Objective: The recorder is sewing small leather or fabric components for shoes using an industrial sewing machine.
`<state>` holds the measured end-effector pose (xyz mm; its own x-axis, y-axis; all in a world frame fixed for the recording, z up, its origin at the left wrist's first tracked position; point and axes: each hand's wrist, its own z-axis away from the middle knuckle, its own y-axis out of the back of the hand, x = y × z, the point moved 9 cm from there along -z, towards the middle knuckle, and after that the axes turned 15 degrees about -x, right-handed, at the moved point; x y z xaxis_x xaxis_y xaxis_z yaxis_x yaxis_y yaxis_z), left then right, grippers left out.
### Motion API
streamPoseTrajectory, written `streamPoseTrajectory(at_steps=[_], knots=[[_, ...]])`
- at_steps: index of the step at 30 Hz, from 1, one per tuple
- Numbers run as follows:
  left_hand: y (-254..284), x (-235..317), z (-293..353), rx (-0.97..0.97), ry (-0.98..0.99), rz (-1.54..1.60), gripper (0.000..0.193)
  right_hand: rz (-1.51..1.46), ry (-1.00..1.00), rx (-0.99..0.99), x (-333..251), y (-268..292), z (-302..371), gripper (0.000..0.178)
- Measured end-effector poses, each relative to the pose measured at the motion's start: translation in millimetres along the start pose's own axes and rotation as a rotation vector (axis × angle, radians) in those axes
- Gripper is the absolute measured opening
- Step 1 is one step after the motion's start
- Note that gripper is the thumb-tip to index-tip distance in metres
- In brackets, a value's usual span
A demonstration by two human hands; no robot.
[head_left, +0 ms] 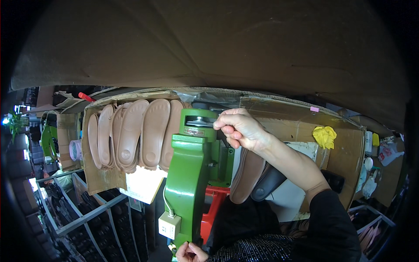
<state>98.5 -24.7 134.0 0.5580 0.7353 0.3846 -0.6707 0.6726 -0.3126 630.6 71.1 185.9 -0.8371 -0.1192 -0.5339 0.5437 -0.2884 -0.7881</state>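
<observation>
A green machine (185, 174) with a tall, curved body stands in front of me. In a slot at its top sits a shiny metal bar (201, 122). My right hand (242, 129) is closed, with thumb and forefinger pinching the right end of that bar. Down at the lower end of the machine, my left hand (192, 252) is curled with its fingertips together; whatever it may hold is hidden. To the right of the machine, a brown shoe sole (246, 179) lies beside a black sole (267, 183).
Several brown soles (152, 131) are stacked at the left along a cardboard wall (102, 181). A yellow cloth (324, 137) lies at the right. A grey box (169, 225) is fixed to the machine, near a red frame (214, 209). Metal racks (91, 209) stand lower left.
</observation>
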Motion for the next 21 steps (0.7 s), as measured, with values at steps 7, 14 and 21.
streamPoseTrajectory(at_steps=[7, 14, 21], knots=[[-51, 43, -15, 0.236, -0.002, 0.010, 0.067, 0.012, 0.013, 0.043, 0, 16, 8, 0.008], [-22, 45, 15, 0.552, -0.134, 0.176, 0.051, 0.020, 0.015, 0.071, -2, 16, 9, 0.008], [-36, 42, 12, 0.678, -0.059, 0.514, 0.059, 0.045, 0.023, 0.083, -1, 12, 7, 0.010]])
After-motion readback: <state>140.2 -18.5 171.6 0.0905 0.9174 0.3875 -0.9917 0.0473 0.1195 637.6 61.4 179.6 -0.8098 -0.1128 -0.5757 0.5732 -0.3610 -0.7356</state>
